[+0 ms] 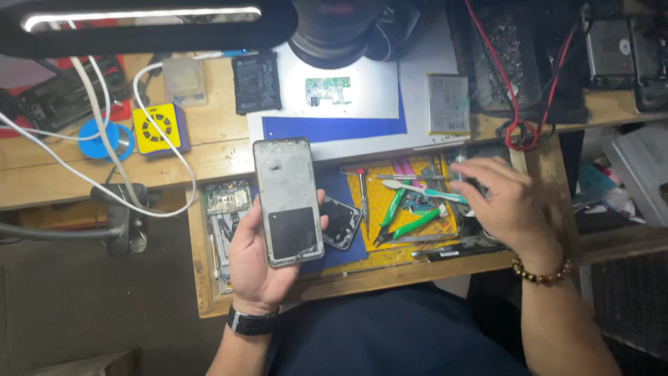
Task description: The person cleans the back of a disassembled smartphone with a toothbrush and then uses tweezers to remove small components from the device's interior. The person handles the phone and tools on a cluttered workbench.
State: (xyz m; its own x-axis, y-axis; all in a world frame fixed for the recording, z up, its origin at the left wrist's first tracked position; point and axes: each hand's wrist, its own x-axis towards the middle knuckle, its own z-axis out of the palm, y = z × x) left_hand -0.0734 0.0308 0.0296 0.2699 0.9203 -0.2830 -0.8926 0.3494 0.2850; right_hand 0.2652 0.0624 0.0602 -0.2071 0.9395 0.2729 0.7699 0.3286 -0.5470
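While the left hand (261,268) grips the opened phone frame (287,202) upright above the drawer tray (348,268), reaching with the loosely spread, empty right hand (504,202) into the tools near the green-handled pliers (407,224). Probably choosing a tool; next needing a careful pinch.

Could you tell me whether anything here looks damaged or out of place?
The phone in the left hand has no back cover, so its bare metal frame shows. Loose batteries and a circuit board lie scattered on the bench.
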